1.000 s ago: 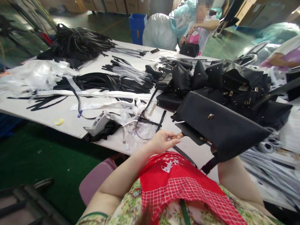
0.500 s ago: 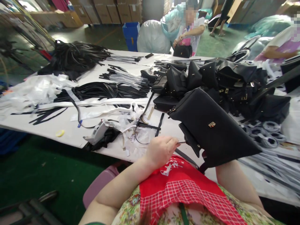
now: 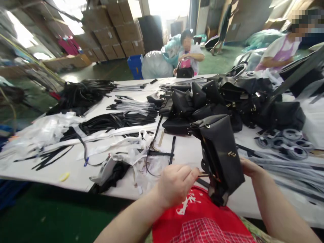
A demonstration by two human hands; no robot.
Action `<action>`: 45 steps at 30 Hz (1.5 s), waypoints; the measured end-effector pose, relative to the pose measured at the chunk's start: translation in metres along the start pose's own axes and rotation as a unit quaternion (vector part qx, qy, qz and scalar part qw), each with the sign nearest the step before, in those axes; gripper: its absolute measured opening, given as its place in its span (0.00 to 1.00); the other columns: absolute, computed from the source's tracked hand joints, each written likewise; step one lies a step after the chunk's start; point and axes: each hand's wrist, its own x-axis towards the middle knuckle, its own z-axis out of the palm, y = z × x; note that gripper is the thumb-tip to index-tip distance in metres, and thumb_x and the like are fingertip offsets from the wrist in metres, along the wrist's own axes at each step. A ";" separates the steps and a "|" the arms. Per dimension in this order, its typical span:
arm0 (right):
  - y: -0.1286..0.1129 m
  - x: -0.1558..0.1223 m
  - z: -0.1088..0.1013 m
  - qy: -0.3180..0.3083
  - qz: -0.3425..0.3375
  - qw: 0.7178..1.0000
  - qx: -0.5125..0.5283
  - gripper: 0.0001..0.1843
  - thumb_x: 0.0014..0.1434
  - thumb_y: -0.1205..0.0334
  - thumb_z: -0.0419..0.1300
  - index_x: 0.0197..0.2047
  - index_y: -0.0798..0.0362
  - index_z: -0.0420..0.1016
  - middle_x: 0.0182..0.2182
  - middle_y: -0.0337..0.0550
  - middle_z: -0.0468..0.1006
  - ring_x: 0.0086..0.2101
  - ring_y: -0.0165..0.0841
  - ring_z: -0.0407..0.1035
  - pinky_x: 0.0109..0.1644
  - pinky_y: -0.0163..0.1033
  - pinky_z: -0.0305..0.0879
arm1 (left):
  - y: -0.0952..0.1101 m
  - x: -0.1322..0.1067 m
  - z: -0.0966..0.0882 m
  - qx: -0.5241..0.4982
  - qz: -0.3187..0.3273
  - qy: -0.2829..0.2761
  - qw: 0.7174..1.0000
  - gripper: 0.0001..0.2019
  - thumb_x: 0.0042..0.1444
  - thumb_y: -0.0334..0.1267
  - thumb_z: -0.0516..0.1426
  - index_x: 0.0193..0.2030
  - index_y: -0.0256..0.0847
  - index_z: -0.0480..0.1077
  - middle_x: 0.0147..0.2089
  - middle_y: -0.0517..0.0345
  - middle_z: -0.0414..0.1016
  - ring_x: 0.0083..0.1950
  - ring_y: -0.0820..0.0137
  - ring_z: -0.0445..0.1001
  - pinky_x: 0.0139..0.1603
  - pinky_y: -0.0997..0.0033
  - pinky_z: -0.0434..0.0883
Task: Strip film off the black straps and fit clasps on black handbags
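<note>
In front of me is a black handbag (image 3: 221, 153) with a small gold clasp, tilted upright, its narrow side turned partly to me. My right hand (image 3: 248, 167) grips it from the right, fingers mostly hidden behind the bag. On the other side, my left hand (image 3: 178, 184) is closed in a pinch on a thin metal piece (image 3: 203, 174) that reaches to the bag's side; its kind is unclear. Just beyond lies a heap of similar black bags (image 3: 184, 101).
Bundled black straps (image 3: 118, 121) and white plastic wrap (image 3: 48, 130) cover the table's left side. Grey rolls (image 3: 291, 143) lie at right. A yellow ring (image 3: 64, 177) sits near the front edge. Across the table, a co-worker (image 3: 188, 57) handles a bag; another person (image 3: 278, 50) is at right.
The bag has turned from its broad front face to a more upright, narrower side. My right hand now shows at its right edge. My view has tilted up.
</note>
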 end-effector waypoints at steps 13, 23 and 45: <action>-0.045 -0.069 0.083 0.163 -0.298 0.927 -0.157 0.41 0.49 0.51 0.68 0.64 0.52 0.61 0.58 0.56 0.69 0.55 0.48 0.67 0.57 0.51 0.68 | -0.006 0.029 0.034 0.182 0.059 0.010 0.981 0.12 0.64 0.27 0.48 0.50 0.32 0.68 0.26 0.59 0.69 0.25 0.69 0.68 0.24 0.65 0.58; -0.093 -0.059 0.119 0.155 -0.321 0.908 -0.219 0.22 0.63 0.58 0.58 0.58 0.55 0.69 0.32 0.46 0.81 0.30 0.35 0.75 0.36 0.38 0.69 | 0.020 0.017 0.013 0.138 0.140 0.029 0.980 0.12 0.62 0.27 0.50 0.49 0.27 0.70 0.21 0.62 0.64 0.22 0.71 0.64 0.24 0.64 0.52; -0.089 -0.081 0.110 0.000 -0.406 0.909 -0.096 0.10 0.61 0.62 0.59 0.45 0.50 0.76 0.36 0.43 0.83 0.35 0.32 0.77 0.41 0.36 0.73 | 0.024 0.006 -0.007 -0.179 -0.116 0.018 0.977 0.03 0.60 0.32 0.58 0.38 0.40 0.73 0.24 0.63 0.71 0.22 0.77 0.64 0.24 0.76 0.61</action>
